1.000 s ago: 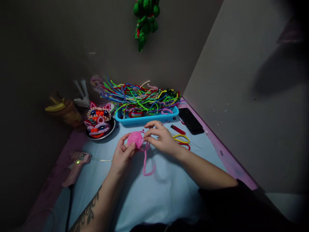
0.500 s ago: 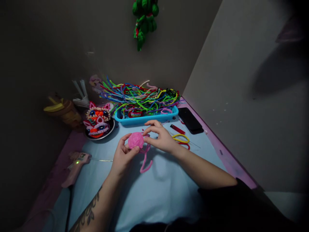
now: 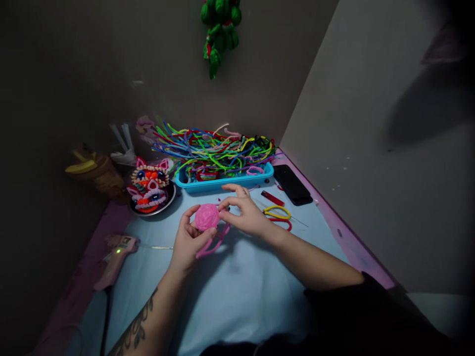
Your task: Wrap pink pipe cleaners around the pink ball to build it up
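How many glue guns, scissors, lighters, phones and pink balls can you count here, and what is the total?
glue gun: 1
scissors: 1
lighter: 1
phone: 1
pink ball: 1, in the left hand
Total: 5

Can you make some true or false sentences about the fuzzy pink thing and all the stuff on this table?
1. The left hand and the right hand both hold the pink fuzzy ball. True.
2. The blue tray has nothing in it. False: it is piled with colourful pipe cleaners.
3. The glue gun lies on the person's left, with a small green light on. True.
4. The black phone lies inside the tray. False: it lies on the table, to the right of the tray.
5. The scissors have green handles. False: one handle is yellow and one is red.
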The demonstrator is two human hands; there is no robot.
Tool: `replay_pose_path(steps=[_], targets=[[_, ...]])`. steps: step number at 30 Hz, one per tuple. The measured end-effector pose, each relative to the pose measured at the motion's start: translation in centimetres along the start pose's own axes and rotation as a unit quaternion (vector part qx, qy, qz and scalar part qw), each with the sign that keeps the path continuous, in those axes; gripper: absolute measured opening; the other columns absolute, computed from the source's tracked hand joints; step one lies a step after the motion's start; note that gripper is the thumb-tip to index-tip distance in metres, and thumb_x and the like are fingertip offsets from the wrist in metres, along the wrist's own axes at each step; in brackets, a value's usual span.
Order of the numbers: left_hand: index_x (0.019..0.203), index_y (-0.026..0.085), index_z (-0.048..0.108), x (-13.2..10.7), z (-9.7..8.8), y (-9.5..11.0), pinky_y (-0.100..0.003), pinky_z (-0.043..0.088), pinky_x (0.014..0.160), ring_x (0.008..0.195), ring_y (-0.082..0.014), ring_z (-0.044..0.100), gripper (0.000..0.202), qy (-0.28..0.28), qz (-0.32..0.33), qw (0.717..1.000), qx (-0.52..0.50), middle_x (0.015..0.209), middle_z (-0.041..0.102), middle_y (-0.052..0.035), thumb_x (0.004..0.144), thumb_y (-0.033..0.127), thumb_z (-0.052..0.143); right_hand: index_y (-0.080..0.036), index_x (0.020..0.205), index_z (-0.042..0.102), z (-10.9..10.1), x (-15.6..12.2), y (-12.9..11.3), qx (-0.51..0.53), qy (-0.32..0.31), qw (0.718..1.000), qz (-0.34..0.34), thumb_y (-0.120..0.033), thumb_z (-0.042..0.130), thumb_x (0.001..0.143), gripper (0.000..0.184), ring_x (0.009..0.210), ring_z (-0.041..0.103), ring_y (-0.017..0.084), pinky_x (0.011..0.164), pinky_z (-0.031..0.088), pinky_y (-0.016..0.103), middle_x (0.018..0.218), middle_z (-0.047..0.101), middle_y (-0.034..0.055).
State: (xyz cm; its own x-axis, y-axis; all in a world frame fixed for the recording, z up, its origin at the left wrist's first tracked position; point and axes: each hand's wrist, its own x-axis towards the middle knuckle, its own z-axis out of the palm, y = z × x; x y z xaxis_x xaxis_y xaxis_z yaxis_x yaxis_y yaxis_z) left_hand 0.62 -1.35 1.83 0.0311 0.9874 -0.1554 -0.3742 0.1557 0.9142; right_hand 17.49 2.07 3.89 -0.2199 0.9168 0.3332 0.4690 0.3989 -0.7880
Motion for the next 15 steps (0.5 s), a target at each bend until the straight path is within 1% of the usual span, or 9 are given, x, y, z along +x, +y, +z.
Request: replay_pose_path(steps=[3, 5, 6, 8, 9, 11, 13, 14, 15], targets=[[0.12, 0.017, 0.042, -0.1, 0.1, 0.2, -0.021, 0.047, 0.054, 0.055, -0.0123, 0.063, 0.079, -0.017, 0.002, 1.0, 0.006, 0.072, 0.069, -0.0017, 0.053, 0.021, 0.085, -0.02, 0.074, 0.07, -0.3, 0.3, 0.1, 0.06, -0.073, 0.994, 0.051, -0.023, 0.068, 0.074, 0.004, 0.136, 0.031, 0.028, 0.11, 0.022, 0.049, 0.143, 0.039, 0.0094], [0.119, 0.018, 0.042, 0.1, -0.1, 0.1, -0.022, 0.049, 0.059, 0.061, -0.013, 0.065, 0.077, -0.03, 0.007, 1.0, 0.003, 0.08, 0.07, -0.0038, 0.054, 0.019, 0.084, -0.019, 0.074, 0.069, -0.5, 0.3, 0.1, 0.103, -0.103, 0.987, 0.072, -0.024, 0.067, 0.074, 0.006, 0.139, 0.028, 0.028, 0.111, 0.021, 0.047, 0.146, 0.038, 0.0093], [0.118, 0.018, 0.043, 0.2, -0.2, 0.0, -0.023, 0.05, 0.062, 0.065, -0.0135, 0.065, 0.076, -0.036, 0.01, 0.999, 0.003, 0.084, 0.07, -0.0045, 0.055, 0.018, 0.084, -0.019, 0.073, 0.069, -0.6, 0.3, 0.1, 0.12, -0.104, 0.984, 0.078, -0.025, 0.066, 0.075, 0.007, 0.14, 0.027, 0.027, 0.111, 0.021, 0.046, 0.146, 0.038, 0.0096], [0.117, 0.02, 0.045, 0.5, -0.6, -0.1, -0.025, 0.051, 0.07, 0.075, -0.0138, 0.066, 0.072, -0.034, 0.033, 0.999, -0.003, 0.091, 0.068, -0.0045, 0.056, 0.017, 0.083, -0.018, 0.072, 0.068, -0.6, 0.3, 0.1, 0.143, -0.083, 0.982, 0.088, -0.025, 0.065, 0.075, 0.008, 0.14, 0.028, 0.026, 0.112, 0.021, 0.044, 0.147, 0.037, 0.0107], [0.115, 0.021, 0.047, 0.7, -0.7, -0.2, -0.025, 0.051, 0.074, 0.08, -0.0138, 0.066, 0.069, -0.022, 0.055, 0.998, -0.006, 0.095, 0.067, -0.0041, 0.056, 0.017, 0.083, -0.017, 0.071, 0.067, -0.7, 0.3, 0.2, 0.149, -0.065, 0.982, 0.093, -0.025, 0.065, 0.075, 0.008, 0.14, 0.029, 0.025, 0.112, 0.021, 0.043, 0.147, 0.036, 0.0113], [0.109, 0.022, 0.052, 0.9, -1.0, -0.2, -0.024, 0.05, 0.077, 0.087, -0.0133, 0.064, 0.06, 0.031, 0.111, 0.993, 0.002, 0.099, 0.065, -0.0031, 0.057, 0.018, 0.082, -0.017, 0.07, 0.066, -0.6, 0.4, 0.3, 0.153, -0.026, 0.983, 0.099, -0.024, 0.065, 0.074, 0.008, 0.139, 0.03, 0.025, 0.112, 0.022, 0.042, 0.148, 0.036, 0.0113], [0.106, 0.022, 0.055, 0.8, -1.0, -0.1, -0.022, 0.049, 0.075, 0.085, -0.0123, 0.064, 0.054, 0.084, 0.144, 0.986, 0.031, 0.094, 0.065, -0.0013, 0.059, 0.019, 0.081, -0.018, 0.068, 0.065, -0.5, 0.4, 0.6, 0.155, 0.008, 0.983, 0.098, -0.023, 0.064, 0.074, 0.008, 0.139, 0.03, 0.024, 0.112, 0.022, 0.042, 0.146, 0.037, 0.0106], [0.107, 0.022, 0.054, 0.6, -0.9, 0.0, -0.022, 0.049, 0.072, 0.08, -0.0121, 0.064, 0.052, 0.095, 0.142, 0.984, 0.052, 0.087, 0.065, -0.0004, 0.062, 0.021, 0.08, -0.018, 0.068, 0.064, -0.4, 0.4, 0.7, 0.155, 0.022, 0.983, 0.094, -0.024, 0.064, 0.075, 0.009, 0.139, 0.03, 0.024, 0.111, 0.023, 0.041, 0.145, 0.038, 0.0105], [0.11, 0.022, 0.053, 0.3, -0.7, 0.1, -0.022, 0.049, 0.069, 0.075, -0.0121, 0.064, 0.052, 0.092, 0.131, 0.985, 0.072, 0.078, 0.065, 0.0007, 0.065, 0.023, 0.078, -0.018, 0.068, 0.064, -0.3, 0.4, 0.7, 0.156, 0.034, 0.983, 0.09, -0.024, 0.063, 0.075, 0.009, 0.139, 0.03, 0.024, 0.111, 0.024, 0.041, 0.144, 0.039, 0.0107]])
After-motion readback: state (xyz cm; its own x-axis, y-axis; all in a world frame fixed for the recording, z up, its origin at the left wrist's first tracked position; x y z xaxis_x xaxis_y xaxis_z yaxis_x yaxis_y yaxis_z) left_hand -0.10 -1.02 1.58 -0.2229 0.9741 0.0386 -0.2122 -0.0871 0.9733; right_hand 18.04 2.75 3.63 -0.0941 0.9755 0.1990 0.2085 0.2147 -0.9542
